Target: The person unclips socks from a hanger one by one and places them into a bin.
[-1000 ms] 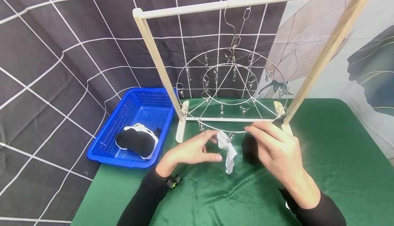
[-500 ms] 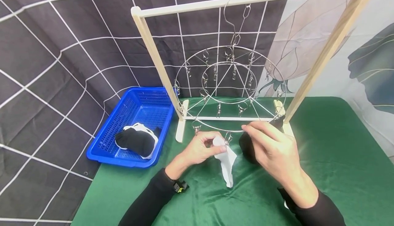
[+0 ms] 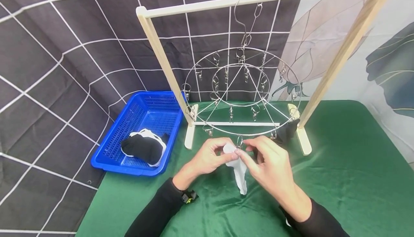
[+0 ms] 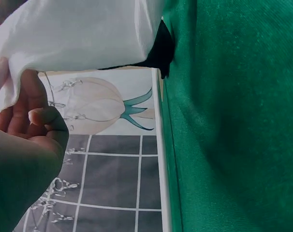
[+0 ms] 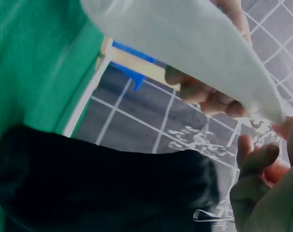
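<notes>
A white sock [image 3: 240,176] hangs below the front of a round metal clip hanger [image 3: 220,124]. My left hand [image 3: 211,158] pinches its upper left edge between thumb and fingers. My right hand [image 3: 270,161] pinches the upper right corner, close against a metal clip [image 3: 239,143]. Whether the clip bites the cloth is hidden by the fingers. In the right wrist view, the white sock [image 5: 185,43] is stretched between both hands. A black sock [image 3: 287,132] hangs from the hanger's right front, just beyond my right hand; it also shows large in the right wrist view.
The hanger hooks over the top bar of a wooden stand [image 3: 207,6] with legs on both sides. Several other clips dangle from its rings. At left, a blue basket [image 3: 129,170] holds black and white cloth items [image 3: 143,149]. Green cloth [image 3: 349,165] covers the table.
My left hand has moved in and taken hold of the white sock. My right hand has come left from the black sock to the white sock's corner by the clip.
</notes>
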{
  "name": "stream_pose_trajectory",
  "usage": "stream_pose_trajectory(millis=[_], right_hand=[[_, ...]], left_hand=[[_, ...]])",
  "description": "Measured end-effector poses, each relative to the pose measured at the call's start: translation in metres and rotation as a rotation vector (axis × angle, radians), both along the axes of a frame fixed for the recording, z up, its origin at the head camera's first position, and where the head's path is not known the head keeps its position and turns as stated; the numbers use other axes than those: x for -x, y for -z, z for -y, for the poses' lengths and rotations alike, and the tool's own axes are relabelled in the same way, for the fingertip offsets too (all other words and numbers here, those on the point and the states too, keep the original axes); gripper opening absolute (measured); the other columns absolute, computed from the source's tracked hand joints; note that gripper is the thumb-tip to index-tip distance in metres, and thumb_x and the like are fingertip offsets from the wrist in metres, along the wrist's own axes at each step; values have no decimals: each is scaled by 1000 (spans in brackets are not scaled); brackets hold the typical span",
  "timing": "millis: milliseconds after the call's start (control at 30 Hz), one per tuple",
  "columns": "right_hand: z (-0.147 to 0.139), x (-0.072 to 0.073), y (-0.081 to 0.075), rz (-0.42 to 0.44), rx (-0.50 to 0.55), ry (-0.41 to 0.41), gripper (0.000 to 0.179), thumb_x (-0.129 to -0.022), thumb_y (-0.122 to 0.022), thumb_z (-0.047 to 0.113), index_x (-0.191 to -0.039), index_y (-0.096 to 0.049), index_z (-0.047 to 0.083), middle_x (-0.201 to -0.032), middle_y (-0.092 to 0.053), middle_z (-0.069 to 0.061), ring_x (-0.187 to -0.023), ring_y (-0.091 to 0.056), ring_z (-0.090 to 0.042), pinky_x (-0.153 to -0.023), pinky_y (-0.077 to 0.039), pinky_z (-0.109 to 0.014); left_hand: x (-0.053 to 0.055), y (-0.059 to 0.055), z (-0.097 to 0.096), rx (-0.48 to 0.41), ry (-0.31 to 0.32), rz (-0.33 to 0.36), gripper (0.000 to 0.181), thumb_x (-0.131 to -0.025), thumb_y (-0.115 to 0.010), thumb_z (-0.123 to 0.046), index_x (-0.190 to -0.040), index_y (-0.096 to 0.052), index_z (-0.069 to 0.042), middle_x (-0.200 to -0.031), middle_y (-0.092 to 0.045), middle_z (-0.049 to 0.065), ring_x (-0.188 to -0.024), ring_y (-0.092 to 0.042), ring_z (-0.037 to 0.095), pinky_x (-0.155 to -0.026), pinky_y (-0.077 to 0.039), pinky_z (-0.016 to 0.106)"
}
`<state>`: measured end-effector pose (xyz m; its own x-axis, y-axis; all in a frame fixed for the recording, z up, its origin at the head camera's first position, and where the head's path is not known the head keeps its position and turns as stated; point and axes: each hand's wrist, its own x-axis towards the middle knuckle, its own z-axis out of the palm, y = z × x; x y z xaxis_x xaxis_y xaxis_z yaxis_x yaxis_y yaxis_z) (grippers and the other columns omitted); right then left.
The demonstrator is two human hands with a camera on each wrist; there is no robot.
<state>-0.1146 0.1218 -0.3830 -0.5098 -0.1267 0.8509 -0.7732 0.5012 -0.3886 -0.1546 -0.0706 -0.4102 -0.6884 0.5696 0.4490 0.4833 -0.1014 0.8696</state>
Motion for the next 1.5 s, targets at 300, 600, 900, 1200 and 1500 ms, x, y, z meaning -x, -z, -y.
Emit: stream_pose_trajectory(millis=[300, 600, 900, 1200, 1500], right_hand=[[0, 3, 12, 133, 141, -119, 15, -75, -78, 3, -88, -71, 6, -70, -54, 6, -50, -37, -5, -46, -28, -14], [3, -4, -6, 92, 151, -175, 15, -72, -72, -7, -83, -69, 2, -70, -56, 3, -53, -42, -7, -47, -32, -15], [3, -4, -18, 30, 172, -207, 17, -69, -72, -11, -82, -68, 1, -69, -57, 0, -53, -41, -9, -48, -31, -15], [4, -3, -19, 9, 146, -189, 16, -69, -71, -9, -82, -68, -1, -70, -57, 0, -53, -43, -10, -48, -33, -16], [3, -1, -13, -7, 128, -182, 13, -72, -72, -5, -83, -68, 0, -71, -57, 0, -53, -43, -9, -49, -33, -15]], left_hand=[[0, 10, -8, 34, -57, -125, 10, -85, -70, -3, -88, -64, -10, -77, -56, -2, -62, -47, 10, -50, -39, 26], [0, 21, -3, 226, -85, -132, 8, -88, -70, -26, -92, -66, -21, -77, -56, -10, -61, -47, 8, -51, -39, 24], [-12, -23, 71, 349, -78, -58, 8, -89, -68, -11, -96, -66, -14, -85, -65, -3, -73, -59, 13, -62, -52, 30], [5, -47, 210, 132, -419, 381, 10, -95, -57, -3, -101, -64, -2, -76, -65, 4, -53, -52, 8, -43, -42, 23], [10, -42, 290, 490, -745, 478, 44, -97, -58, -27, -120, -52, 10, -78, -67, -6, -64, -57, 6, -56, -48, 22]])
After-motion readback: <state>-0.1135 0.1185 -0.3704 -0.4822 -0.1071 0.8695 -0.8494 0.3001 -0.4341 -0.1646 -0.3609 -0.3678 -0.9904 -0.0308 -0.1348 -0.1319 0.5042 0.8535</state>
